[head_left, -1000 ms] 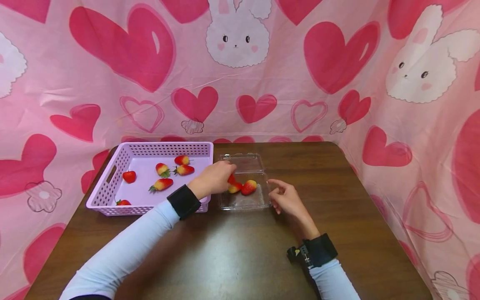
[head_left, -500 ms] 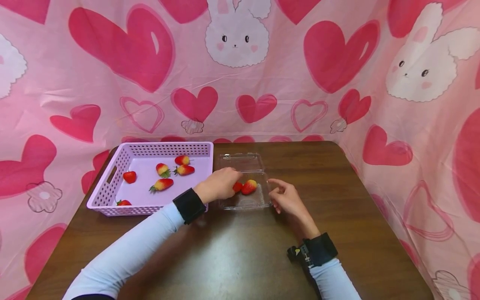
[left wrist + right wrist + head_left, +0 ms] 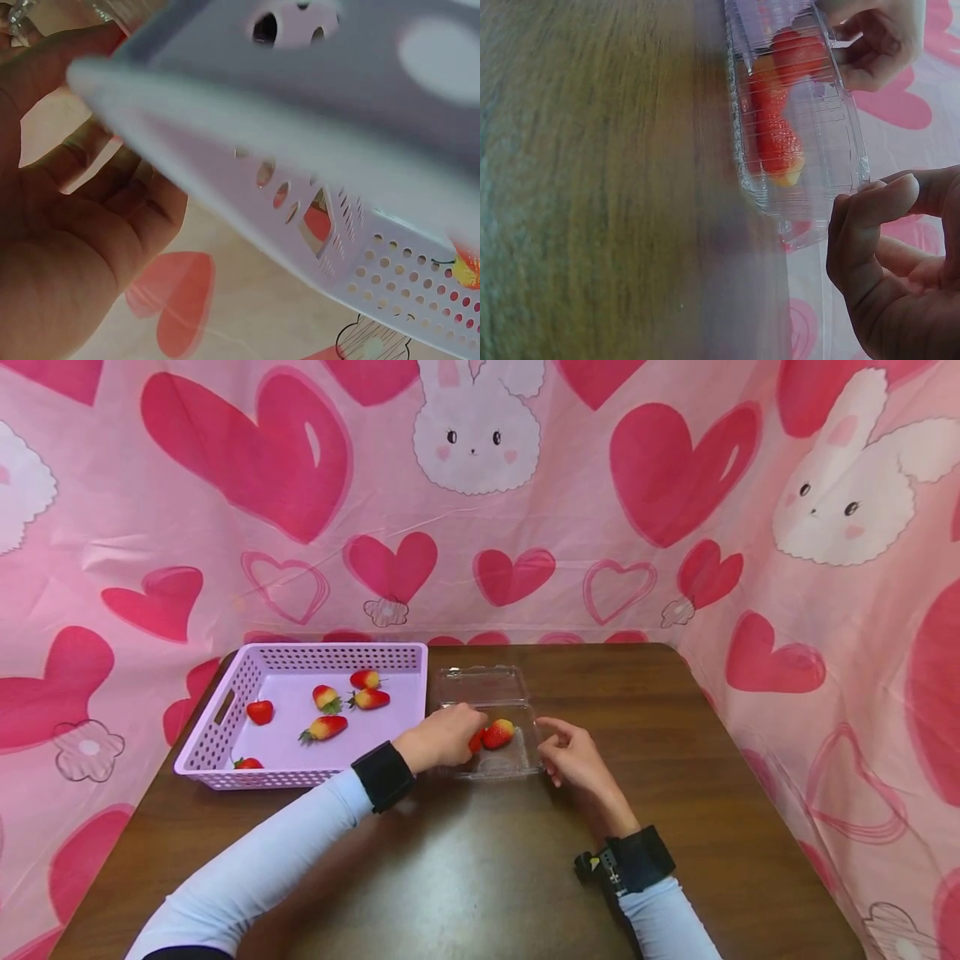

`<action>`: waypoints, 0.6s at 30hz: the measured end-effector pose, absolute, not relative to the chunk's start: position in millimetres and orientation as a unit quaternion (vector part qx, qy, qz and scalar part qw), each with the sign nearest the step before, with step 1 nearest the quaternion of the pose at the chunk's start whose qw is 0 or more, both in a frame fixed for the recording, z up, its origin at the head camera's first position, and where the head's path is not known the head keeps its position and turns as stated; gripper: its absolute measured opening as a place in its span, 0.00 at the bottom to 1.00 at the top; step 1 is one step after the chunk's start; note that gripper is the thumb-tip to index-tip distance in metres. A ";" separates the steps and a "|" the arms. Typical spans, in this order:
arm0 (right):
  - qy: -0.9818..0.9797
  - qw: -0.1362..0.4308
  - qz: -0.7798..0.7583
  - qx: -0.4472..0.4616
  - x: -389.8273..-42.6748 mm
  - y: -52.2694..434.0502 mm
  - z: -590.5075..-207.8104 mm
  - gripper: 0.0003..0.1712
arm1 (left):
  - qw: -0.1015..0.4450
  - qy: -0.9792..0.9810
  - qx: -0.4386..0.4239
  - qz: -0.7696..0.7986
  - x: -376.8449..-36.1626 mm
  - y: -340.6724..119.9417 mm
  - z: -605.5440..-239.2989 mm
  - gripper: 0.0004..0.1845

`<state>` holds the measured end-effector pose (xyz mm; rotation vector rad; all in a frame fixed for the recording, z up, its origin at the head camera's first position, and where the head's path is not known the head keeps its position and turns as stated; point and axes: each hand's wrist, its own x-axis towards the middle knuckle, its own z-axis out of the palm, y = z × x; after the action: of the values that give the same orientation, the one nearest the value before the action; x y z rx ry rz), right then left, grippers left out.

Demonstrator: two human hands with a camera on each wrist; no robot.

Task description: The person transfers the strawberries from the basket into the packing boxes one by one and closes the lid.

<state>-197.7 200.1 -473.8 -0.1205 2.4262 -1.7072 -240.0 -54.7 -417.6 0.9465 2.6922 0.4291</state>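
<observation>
A clear plastic clamshell box point(image 3: 501, 766) lies on the table with its lid point(image 3: 483, 683) folded back. Inside it are red strawberries with yellowish ends, among them one strawberry point(image 3: 498, 734) at the middle. My left hand point(image 3: 444, 737) reaches over the box's left side, its fingertips down inside, and grips another strawberry point(image 3: 799, 56). The back of this hand mostly hides that fruit in the head view. At the opposite side, my right hand point(image 3: 577, 762) has its fingers curled, pinching the box's right rim point(image 3: 865, 169).
Left of the box stands a purple perforated basket point(image 3: 300, 652); several strawberries point(image 3: 326, 727) are spread over its floor. Its near right corner sits under the left forearm. A pink curtain point(image 3: 465, 527) with hearts and rabbits hangs behind the wooden table point(image 3: 480, 868).
My left hand has moved slightly right and lower into the box with its strawberry. The right hand stays at the rim.
</observation>
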 end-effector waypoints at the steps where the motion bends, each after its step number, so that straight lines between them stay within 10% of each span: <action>1: 0.815 0.085 -0.572 -0.040 -197.7 200.0 -474.1 0.28 | 0.128 0.925 0.326 0.147 -239.9 -54.5 -418.6 0.17; 18: 0.811 0.087 -0.578 -0.026 -198.0 200.0 -474.7 0.28 | 0.105 0.926 0.346 0.112 -236.5 -52.4 -430.6 0.15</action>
<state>-198.0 200.0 -474.7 -0.0770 2.4165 -1.7210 -236.5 -52.4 -430.6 1.0192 2.7283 0.3297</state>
